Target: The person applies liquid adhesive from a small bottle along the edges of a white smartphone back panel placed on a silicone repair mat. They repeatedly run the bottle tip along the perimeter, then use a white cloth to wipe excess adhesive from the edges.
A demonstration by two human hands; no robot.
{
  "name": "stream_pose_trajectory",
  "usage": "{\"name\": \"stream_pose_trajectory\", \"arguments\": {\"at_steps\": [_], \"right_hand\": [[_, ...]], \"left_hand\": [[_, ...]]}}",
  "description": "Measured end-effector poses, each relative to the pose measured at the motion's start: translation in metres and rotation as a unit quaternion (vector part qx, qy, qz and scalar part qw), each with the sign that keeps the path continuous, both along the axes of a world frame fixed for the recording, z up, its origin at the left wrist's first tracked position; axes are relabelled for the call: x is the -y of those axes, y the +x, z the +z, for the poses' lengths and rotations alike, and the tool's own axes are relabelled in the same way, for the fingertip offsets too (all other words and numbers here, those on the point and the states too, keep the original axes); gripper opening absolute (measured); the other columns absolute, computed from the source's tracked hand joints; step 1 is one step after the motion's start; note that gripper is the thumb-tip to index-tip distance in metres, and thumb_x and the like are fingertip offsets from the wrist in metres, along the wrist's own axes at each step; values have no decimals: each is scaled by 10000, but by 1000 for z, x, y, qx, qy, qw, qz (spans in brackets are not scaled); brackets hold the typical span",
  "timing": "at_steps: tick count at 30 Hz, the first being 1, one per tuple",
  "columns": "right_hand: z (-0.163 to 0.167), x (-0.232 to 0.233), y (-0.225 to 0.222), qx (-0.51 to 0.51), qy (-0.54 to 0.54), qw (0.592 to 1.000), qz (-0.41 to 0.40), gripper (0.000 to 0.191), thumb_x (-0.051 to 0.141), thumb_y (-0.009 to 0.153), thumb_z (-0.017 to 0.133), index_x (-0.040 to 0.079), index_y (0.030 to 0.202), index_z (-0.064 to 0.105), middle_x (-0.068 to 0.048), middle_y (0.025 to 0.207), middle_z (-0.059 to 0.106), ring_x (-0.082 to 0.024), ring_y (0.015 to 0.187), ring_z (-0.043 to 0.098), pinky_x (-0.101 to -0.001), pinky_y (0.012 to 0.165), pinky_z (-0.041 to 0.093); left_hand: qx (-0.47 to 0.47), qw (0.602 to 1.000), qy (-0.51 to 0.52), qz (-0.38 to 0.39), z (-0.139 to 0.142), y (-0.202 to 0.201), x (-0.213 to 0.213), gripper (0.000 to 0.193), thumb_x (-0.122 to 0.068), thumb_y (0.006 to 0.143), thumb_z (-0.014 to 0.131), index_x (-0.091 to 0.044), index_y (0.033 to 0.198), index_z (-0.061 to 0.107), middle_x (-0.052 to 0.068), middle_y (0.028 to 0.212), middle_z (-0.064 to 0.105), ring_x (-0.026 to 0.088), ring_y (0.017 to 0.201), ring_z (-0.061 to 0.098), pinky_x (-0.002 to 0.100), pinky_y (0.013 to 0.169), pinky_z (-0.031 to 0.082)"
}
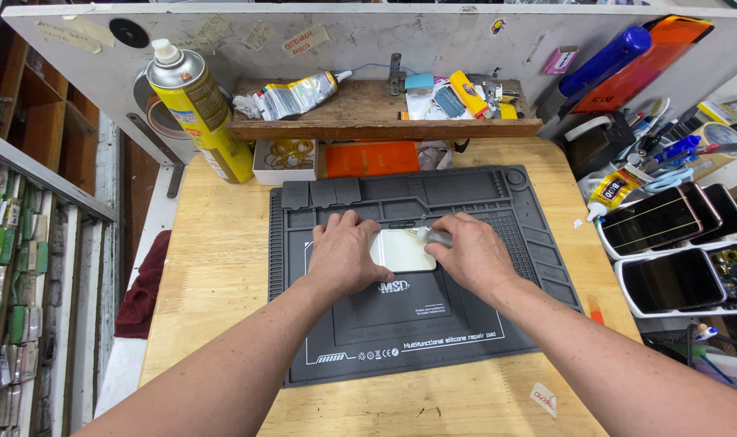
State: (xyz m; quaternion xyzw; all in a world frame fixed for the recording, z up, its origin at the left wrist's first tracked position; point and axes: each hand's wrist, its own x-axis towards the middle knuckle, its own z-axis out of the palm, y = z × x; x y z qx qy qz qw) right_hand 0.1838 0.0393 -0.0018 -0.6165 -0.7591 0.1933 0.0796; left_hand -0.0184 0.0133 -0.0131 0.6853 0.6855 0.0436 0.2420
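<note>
A white, flat rectangular phone-like device point(403, 250) lies on a dark grey silicone repair mat point(417, 324) in the middle of the wooden table. My left hand point(346, 252) rests flat on the device's left side and holds it down. My right hand point(471, 252) lies on its right side, fingers closed around a small grey tool point(438, 238) whose tip touches the device's upper right corner. Most of the device is hidden under both hands.
A yellow spray can point(197, 109) stands at the back left. A wooden shelf point(385, 125) with a glue tube and small parts runs along the back. White trays with phones point(668, 235) sit to the right, next to a small glue bottle point(614, 192).
</note>
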Motion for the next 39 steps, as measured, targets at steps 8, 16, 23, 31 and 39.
{"name": "stream_pose_trajectory", "arguments": {"at_steps": [8, 16, 23, 31, 39], "right_hand": [[-1, -1, 0, 0, -5, 1000, 0, 389, 263, 835, 762, 98, 1185, 724, -86, 1183, 702, -296, 1090, 683, -409, 971, 523], [-7, -14, 25, -117, 5, 992, -51, 397, 265, 847, 761, 104, 1207, 717, -99, 1066, 757, -231, 951, 735, -367, 858, 565], [-26, -85, 57, -320, 66, 944, -47, 364, 183, 898, 725, 15, 1214, 656, -88, 1094, 763, -145, 1002, 719, -284, 869, 558], [-43, -106, 50, -191, 107, 975, -38, 582, 151, 813, 814, -22, 1314, 573, -160, 1149, 718, -246, 1052, 690, -357, 889, 523], [-43, -41, 14, -156, 100, 982, 25, 305, 224, 823, 763, 109, 1105, 753, -87, 1075, 745, -257, 956, 733, -363, 852, 578]], "left_hand": [[1, 1000, 7, 1, 1, 1, 0, 896, -447, 547, 976, -195, 1341, 645, 48, 1337, 559, 232, 1320, 436, 448, 1124, 325], [3, 1000, 16, -3, 2, -1, 2, 872, -442, 583, 962, -165, 1344, 639, 62, 1349, 554, 245, 1324, 434, 439, 1126, 329], [3, 1000, -9, 1, 5, 3, 1, 878, -442, 585, 963, -171, 1349, 626, 56, 1354, 542, 233, 1339, 419, 436, 1144, 316], [6, 1000, 10, -1, 3, 2, 2, 854, -423, 589, 960, -156, 1332, 635, 60, 1342, 543, 251, 1327, 421, 444, 1138, 315], [16, 1000, 26, 3, 1, 1, 2, 879, -399, 557, 969, -156, 1334, 637, 64, 1339, 549, 258, 1314, 442, 456, 1126, 325]]}}
